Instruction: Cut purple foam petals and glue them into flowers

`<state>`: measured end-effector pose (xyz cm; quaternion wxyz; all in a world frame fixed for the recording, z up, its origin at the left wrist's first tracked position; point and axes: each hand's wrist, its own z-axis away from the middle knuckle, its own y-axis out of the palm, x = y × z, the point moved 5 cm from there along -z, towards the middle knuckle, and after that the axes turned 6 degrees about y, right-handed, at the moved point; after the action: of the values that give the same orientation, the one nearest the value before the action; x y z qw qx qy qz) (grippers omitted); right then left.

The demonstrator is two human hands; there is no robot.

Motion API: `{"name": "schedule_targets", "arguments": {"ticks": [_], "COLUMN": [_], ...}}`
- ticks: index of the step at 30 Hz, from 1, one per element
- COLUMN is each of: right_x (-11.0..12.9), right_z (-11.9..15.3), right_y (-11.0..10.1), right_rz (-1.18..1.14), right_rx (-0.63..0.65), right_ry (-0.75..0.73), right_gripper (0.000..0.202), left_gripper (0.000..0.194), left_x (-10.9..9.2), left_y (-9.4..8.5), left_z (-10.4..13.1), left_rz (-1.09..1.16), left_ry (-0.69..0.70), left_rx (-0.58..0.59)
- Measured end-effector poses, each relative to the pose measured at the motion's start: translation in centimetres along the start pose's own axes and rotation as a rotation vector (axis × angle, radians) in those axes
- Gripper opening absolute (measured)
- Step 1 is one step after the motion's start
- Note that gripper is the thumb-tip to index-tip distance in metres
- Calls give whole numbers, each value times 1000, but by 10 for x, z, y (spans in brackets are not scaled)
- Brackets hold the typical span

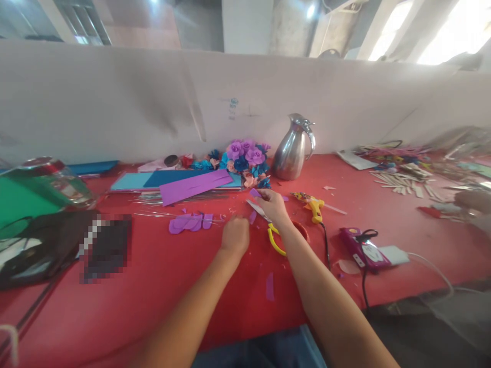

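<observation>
My left hand (236,235) is closed in a fist above the red table. A thin wire (184,217) runs up to it from the left, but its fingers hide what they hold. My right hand (273,207) pinches a small purple paper piece (254,192) between thumb and fingertips. Under that hand lie yellow-handled scissors (275,241), blades toward the upper left. Rounded purple petals (186,223) lie in an overlapping row left of my left hand. Nearer me is a loose purple strip (270,286).
Purple sheets (195,187) lie over blue ones. Behind are a paper flower bunch (247,158) and a steel jug (293,148). Right are a yellow glue gun (316,209), a magenta power box (362,248) with cords, and a co-worker's blurred hand (473,202). A jar (57,181) stands left.
</observation>
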<state>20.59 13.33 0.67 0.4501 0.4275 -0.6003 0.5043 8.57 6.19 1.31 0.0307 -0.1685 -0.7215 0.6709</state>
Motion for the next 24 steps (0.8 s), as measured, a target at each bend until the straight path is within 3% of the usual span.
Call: {"name": "schedule_targets", "arguments": {"ticks": [4, 8, 14, 16, 20, 22, 24], "right_x": [6, 4, 5, 13, 27, 28, 27], "right_z": [3, 3, 2, 8, 44, 62, 76], "right_y": [-9, -14, -13, -10, -2, -6, -9], "right_rz": [-206, -413, -471, -364, 9, 214, 476], "right_rx": [-43, -36, 0, 158, 730, 829, 799], "right_ry": [46, 183, 252, 238, 233, 190, 83], "right_gripper": [26, 18, 9, 9, 9, 9, 9], "left_gripper": [29, 29, 21, 23, 24, 24, 26], "left_x": [11, 12, -10, -18, -24, -25, -24], "left_y": [-4, -12, -7, 0, 8, 8, 7], "left_z": [5, 27, 72, 84, 93, 94, 94], "left_rz": [136, 318, 453, 461, 451, 444, 442], "left_ry": [-30, 10, 65, 96, 113, 119, 116], "left_rx": [-135, -319, -329, -307, -332, -345, -347]}}
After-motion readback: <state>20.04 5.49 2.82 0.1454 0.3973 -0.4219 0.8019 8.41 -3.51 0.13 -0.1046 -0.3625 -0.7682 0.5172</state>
